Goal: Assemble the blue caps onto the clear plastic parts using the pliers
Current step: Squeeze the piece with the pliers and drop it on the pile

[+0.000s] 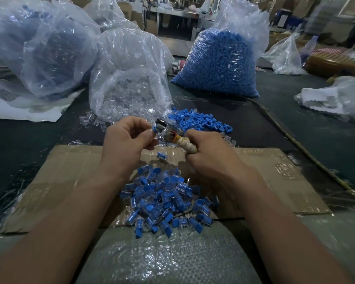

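My left hand [127, 138] pinches a small blue cap on a clear part [154, 129] between thumb and fingers. My right hand [209, 152] grips the tape-wrapped handles of the pliers [168, 132], whose metal jaws close around that piece. Below my hands a heap of assembled blue-and-clear pieces [164, 199] lies on a cardboard sheet [74, 160]. One assembled piece [162, 155] lies alone just above the heap. Loose blue caps [201, 119] are piled behind the pliers. Loose clear parts [92, 120] spill from an open bag.
An open bag of clear parts [127, 78] stands behind my left hand. A full bag of blue caps [221, 58] stands behind my right. A large bag of finished pieces [39, 48] sits at far left. Crumpled plastic [334, 97] lies at right; a woven sack [168, 255] covers my lap.
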The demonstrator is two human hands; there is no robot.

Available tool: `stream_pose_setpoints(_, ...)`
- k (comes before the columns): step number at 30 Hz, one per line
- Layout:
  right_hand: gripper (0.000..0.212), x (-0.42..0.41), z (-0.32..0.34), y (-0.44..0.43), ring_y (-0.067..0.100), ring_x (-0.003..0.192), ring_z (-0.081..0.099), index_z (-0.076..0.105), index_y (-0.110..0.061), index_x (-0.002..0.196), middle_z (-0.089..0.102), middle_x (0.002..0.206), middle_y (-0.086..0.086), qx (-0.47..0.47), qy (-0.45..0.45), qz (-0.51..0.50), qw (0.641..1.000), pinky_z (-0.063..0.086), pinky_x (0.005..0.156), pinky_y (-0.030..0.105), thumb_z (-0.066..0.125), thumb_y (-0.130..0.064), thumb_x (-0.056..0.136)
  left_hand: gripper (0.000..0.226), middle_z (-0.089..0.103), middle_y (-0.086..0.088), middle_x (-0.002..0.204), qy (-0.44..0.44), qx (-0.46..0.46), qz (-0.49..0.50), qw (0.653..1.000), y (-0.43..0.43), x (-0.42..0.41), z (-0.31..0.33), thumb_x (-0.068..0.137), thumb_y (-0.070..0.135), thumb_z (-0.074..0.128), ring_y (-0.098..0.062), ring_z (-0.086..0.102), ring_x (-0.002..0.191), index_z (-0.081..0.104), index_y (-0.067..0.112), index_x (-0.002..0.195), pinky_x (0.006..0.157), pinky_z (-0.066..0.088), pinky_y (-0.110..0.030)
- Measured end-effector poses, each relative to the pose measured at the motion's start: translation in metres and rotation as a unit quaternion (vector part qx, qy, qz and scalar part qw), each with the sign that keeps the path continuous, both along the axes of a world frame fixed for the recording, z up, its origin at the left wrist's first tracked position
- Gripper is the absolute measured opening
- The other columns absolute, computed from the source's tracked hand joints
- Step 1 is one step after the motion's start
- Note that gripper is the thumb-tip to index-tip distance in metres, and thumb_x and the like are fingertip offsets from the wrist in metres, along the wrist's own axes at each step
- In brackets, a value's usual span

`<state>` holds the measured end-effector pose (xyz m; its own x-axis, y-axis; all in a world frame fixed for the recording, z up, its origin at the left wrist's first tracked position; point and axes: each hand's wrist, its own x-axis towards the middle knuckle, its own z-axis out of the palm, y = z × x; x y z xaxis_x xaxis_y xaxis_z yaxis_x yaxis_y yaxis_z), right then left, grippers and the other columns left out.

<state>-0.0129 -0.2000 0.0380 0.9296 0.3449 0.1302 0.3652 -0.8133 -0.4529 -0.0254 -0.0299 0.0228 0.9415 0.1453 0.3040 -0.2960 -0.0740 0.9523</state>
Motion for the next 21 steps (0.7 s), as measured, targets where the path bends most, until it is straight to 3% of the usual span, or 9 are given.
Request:
stream_pose_setpoints(4,0.025,-0.001,-0.002,0.002,0.009,0.066,0.045,0.040,-0.027,0.066,0.046,0.068,-0.010,0.003,-0.019,-0.007,1.000,0.031,0.054,0.025,0.056,-0.013,0.077,0.023,0.059,-0.003,0.067,0.003,-0.007,0.008,1.000,0.000,-0.001,0.002,0.083,-0.010,0.056,-0.001,0.059,0.051,0.057,0.012,0.074,0.054,0.051,-0.014)
stream_pose_setpoints(9,0.017,0.006,-0.001,-0.008,0.017,0.081,0.047,0.055,-0.019,0.091,0.048,0.083,-0.006,-0.035,0.004,-0.005,0.999,0.039,0.067,0.032,0.062,-0.015,0.075,0.021,0.061,-0.003,0.065,0.035,-0.003,0.033,0.999,0.003,0.000,0.002,0.081,-0.006,0.060,0.000,0.058,0.049,0.060,0.013,0.072,0.050,0.049,-0.013)
stream_pose_setpoints(13,0.020,0.009,-0.001,-0.018,0.010,0.076,0.047,0.055,-0.025,0.092,0.053,0.085,-0.007,-0.076,0.032,-0.010,0.997,0.033,0.058,0.025,0.069,-0.028,0.077,0.022,0.063,0.006,0.050,0.096,0.032,0.043,0.994,0.014,0.004,0.003,0.079,-0.001,0.064,0.001,0.054,0.042,0.066,0.017,0.067,0.039,0.041,-0.012)
stream_pose_setpoints(17,0.037,0.010,-0.003,-0.018,0.010,0.079,0.050,0.060,-0.023,0.095,0.057,0.088,-0.007,-0.117,0.053,-0.027,0.991,0.041,0.065,0.029,0.076,-0.043,0.068,0.019,0.064,0.000,0.051,0.193,0.062,-0.032,0.979,0.017,0.003,0.003,0.073,0.000,0.070,-0.004,0.052,0.037,0.069,0.014,0.060,0.036,0.041,-0.017)
stream_pose_setpoints(21,0.053,0.009,-0.002,-0.016,0.013,0.087,0.050,0.059,-0.022,0.106,0.055,0.095,-0.005,-0.112,0.085,-0.030,0.990,0.044,0.074,0.032,0.076,-0.050,0.064,0.022,0.063,0.003,0.048,0.218,0.143,-0.049,0.964,0.015,0.004,-0.003,0.071,0.008,0.076,0.001,0.051,0.039,0.069,0.017,0.051,0.046,0.039,-0.018)
